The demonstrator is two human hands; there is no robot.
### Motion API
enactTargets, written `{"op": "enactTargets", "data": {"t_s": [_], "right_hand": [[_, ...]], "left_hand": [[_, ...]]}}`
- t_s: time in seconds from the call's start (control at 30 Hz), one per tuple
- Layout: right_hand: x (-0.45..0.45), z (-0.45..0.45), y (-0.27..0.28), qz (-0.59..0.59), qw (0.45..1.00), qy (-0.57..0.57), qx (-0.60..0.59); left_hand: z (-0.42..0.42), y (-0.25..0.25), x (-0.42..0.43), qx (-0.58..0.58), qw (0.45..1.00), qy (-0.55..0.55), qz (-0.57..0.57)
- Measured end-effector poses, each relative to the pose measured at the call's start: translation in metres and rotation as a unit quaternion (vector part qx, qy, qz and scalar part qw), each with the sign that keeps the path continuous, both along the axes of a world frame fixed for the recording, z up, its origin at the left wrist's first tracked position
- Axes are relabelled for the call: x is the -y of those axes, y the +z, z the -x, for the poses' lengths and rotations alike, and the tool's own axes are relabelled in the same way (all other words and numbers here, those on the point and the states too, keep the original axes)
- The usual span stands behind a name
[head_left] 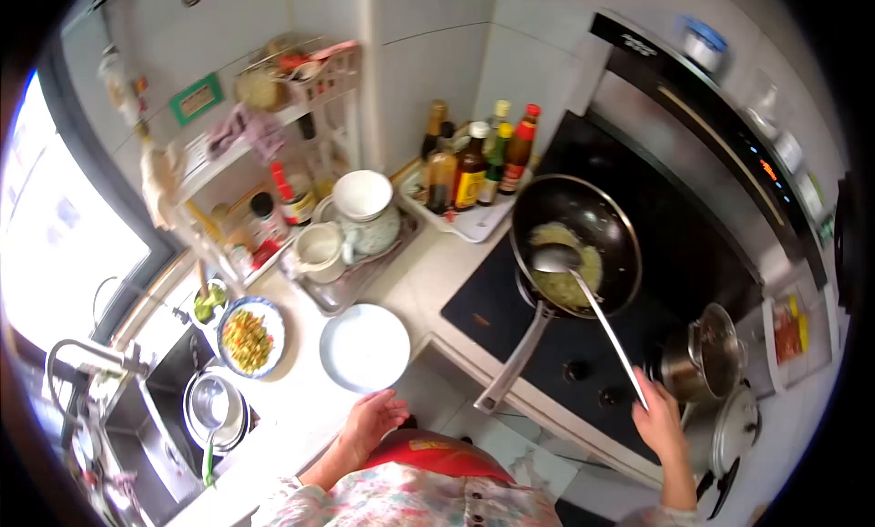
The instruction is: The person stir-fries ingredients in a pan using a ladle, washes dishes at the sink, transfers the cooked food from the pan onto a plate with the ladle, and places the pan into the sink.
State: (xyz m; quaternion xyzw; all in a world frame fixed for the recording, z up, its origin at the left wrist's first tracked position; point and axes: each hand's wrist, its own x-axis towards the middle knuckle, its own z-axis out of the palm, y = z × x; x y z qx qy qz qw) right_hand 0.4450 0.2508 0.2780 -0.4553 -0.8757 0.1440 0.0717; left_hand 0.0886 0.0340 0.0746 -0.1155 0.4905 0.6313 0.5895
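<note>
My right hand (658, 416) is wrapped round the end of a long metal ladle (609, 325). The ladle's rounded head rests inside a dark wok (622, 226), over pale yellowish food (577, 288) with a wet shine. The wok sits on the black stovetop, its metal handle (518, 358) pointing toward me. My left hand (374, 419) is held palm up at the counter's edge with loosely bent fingers and nothing in it. Just beyond that hand lies a white plate (365, 347), bare on top; whether the fingertips touch its rim I cannot tell.
A bowl of chopped mixed vegetables (248, 341) stands left of the plate, beside the sink (150, 445). Several sauce bottles (470, 170) fill a white tray behind. Steel pots (693, 368) stand right of the wok, near my right forearm. The range hood (702, 108) overhangs the stove.
</note>
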Motion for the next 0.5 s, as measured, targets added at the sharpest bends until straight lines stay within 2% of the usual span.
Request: {"op": "enactTargets", "data": {"t_s": [0.07,0.1,0.17,0.27,0.3,0.37,0.4,0.43,0.5], "right_hand": [[0.009,-0.026,-0.012,-0.023,0.996,0.025,-0.079],[0.019,-0.030,-0.009,0.080,0.986,-0.031,-0.145],[0.039,-0.034,0.005,0.278,0.912,-0.146,-0.265],[0.039,-0.036,0.013,0.386,0.859,-0.150,-0.301],[0.040,-0.028,0.015,0.405,0.847,-0.176,-0.296],[0.033,-0.029,0.008,0.354,0.895,-0.167,-0.214],[0.026,-0.033,-0.003,0.297,0.924,-0.146,-0.190],[0.017,-0.036,-0.013,0.241,0.949,-0.124,-0.164],[0.015,-0.021,-0.003,0.295,0.914,-0.168,-0.221]], "left_hand": [[0.001,-0.009,0.015,-0.016,0.995,0.089,0.027],[0.005,-0.016,0.017,-0.041,0.991,0.123,0.029],[0.012,-0.031,0.016,-0.091,0.978,0.185,0.032],[0.022,-0.034,-0.001,-0.200,0.954,0.210,0.070],[0.021,-0.036,-0.007,-0.232,0.947,0.207,0.084],[0.024,-0.040,-0.006,-0.224,0.951,0.196,0.081],[0.020,-0.024,-0.006,-0.221,0.951,0.201,0.075],[0.020,-0.030,0.000,-0.227,0.949,0.206,0.079],[0.018,-0.030,0.016,-0.258,0.943,0.198,0.068]]}}
